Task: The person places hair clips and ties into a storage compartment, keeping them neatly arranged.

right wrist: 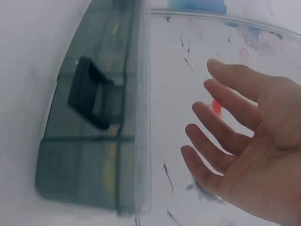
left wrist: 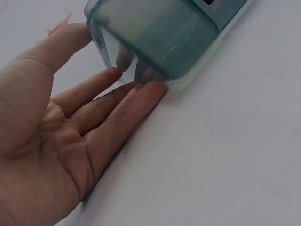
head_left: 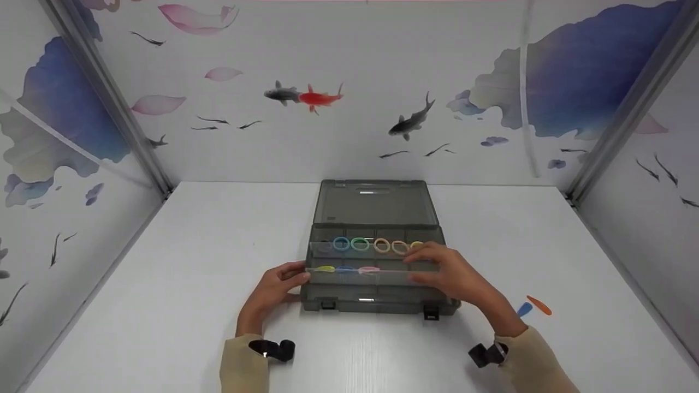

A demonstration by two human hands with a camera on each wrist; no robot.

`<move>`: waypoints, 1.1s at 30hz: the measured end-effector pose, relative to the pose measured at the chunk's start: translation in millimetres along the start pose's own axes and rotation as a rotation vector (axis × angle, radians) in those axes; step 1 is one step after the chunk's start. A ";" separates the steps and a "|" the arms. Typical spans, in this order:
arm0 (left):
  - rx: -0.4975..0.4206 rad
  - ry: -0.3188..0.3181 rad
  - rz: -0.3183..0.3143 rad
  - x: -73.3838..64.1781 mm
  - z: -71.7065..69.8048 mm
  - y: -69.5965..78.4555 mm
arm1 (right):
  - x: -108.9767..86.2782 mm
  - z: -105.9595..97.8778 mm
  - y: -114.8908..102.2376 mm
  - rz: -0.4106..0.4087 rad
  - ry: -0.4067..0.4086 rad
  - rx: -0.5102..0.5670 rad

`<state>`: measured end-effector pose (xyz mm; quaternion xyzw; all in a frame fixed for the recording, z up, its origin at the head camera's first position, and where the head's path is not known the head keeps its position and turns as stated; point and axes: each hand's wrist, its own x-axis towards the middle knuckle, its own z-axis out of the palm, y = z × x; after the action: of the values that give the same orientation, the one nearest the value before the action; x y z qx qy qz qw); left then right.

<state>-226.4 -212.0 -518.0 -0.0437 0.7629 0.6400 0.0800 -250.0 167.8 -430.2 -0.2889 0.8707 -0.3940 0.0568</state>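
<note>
A grey see-through compartment case (head_left: 377,304) stands on the table with its lid (head_left: 377,204) folded back. Small coloured rings line up across its middle, among them a blue ring (head_left: 341,244) and a green ring (head_left: 360,244). Nearer the front edge are a yellow piece (head_left: 325,269) and a pink piece (head_left: 368,269). My left hand (head_left: 276,286) touches the left side; in the left wrist view its fairly straight fingers rest against the wall, thumb at the upper corner. My right hand (head_left: 453,273) hovers over the right part, fingers loosely bent, holding nothing in the right wrist view.
An orange hair clip (head_left: 539,305) and a blue hair clip (head_left: 525,309) lie on the white table (head_left: 180,284) right of the case, beside my right forearm. Two front latches, including the right latch (head_left: 431,313), hang down. Painted walls (head_left: 349,136) enclose the table.
</note>
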 end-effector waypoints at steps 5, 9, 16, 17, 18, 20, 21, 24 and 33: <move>0.009 -0.004 0.003 1.1 0.6 -1.6 | -14.3 -8.0 17.7 -0.012 -0.004 -0.016; 0.012 -0.012 0.012 1.9 0.6 -1.5 | -25.8 -15.5 32.7 0.000 0.001 -0.013; 0.005 -0.022 0.019 2.5 -0.3 -0.5 | -46.3 -34.5 58.2 0.041 0.028 -0.024; 0.006 -0.021 0.020 3.1 -0.5 -0.9 | -48.4 -38.0 60.9 0.055 0.040 -0.025; 0.004 -0.019 0.019 3.3 -0.9 -1.2 | -50.2 -41.6 63.6 0.064 0.054 -0.029; 0.000 -0.018 0.018 3.4 -1.3 -1.5 | -52.9 -48.1 69.5 0.082 0.086 -0.042; 0.000 -0.016 0.018 3.4 -1.4 -1.8 | -54.2 -51.3 72.1 0.091 0.104 -0.046; 0.004 -0.016 0.021 2.1 -1.1 -1.8 | -59.3 -61.0 79.6 0.103 0.130 -0.041; -0.011 -0.019 0.023 1.0 -0.2 -0.6 | -76.6 -86.0 108.1 0.120 0.085 -0.074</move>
<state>-227.3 -212.3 -518.6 -0.0293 0.7591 0.6455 0.0796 -264.2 322.4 -459.0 -0.2210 0.9020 -0.3695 0.0327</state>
